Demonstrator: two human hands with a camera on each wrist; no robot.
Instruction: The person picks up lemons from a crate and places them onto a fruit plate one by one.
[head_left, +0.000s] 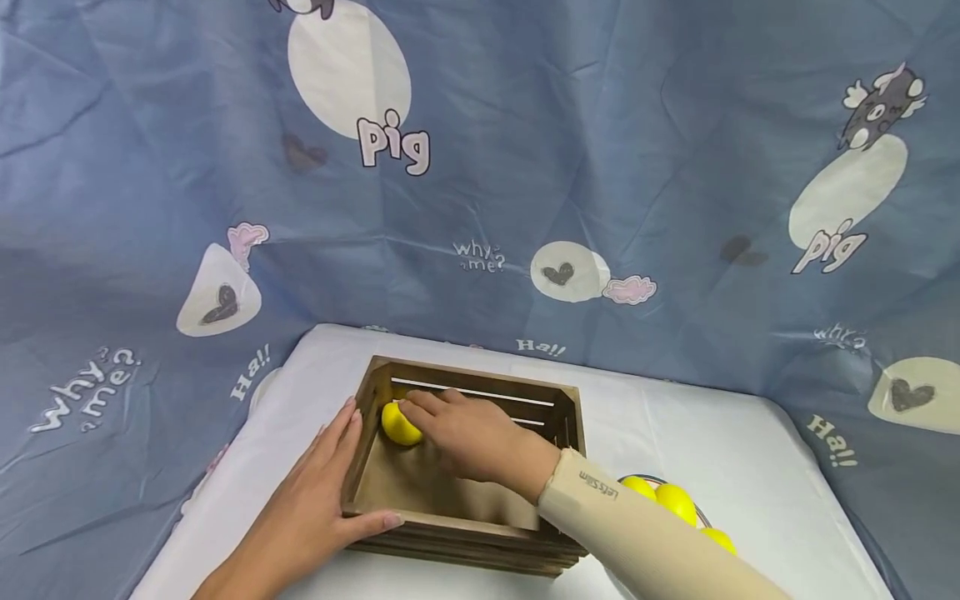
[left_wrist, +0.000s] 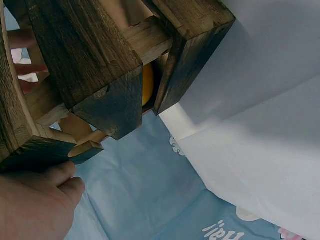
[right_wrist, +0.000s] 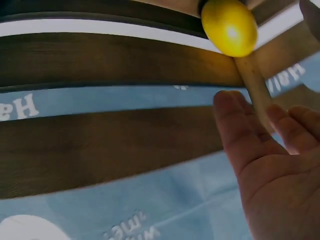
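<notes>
A brown slatted wooden crate (head_left: 457, 532) stands on the white surface. In its far left corner lies a yellow lemon (head_left: 401, 425), also visible in the right wrist view as a glossy lemon (right_wrist: 230, 27). My right hand (head_left: 476, 433) reaches inside the crate, fingers extended beside the lemon; the right wrist view shows a gap between the hand (right_wrist: 275, 160) and the fruit, and nothing in the palm. My left hand (head_left: 318, 492) rests against the crate's near left corner, fingers straight along the left side and thumb on the front rim.
Right of the crate, several lemons (head_left: 677, 503) sit on a dark-rimmed plate (head_left: 703, 518), partly hidden by my right sleeve (head_left: 637, 525). A blue printed cloth (head_left: 480, 183) hangs behind and at the sides of the white-covered surface (head_left: 637, 417).
</notes>
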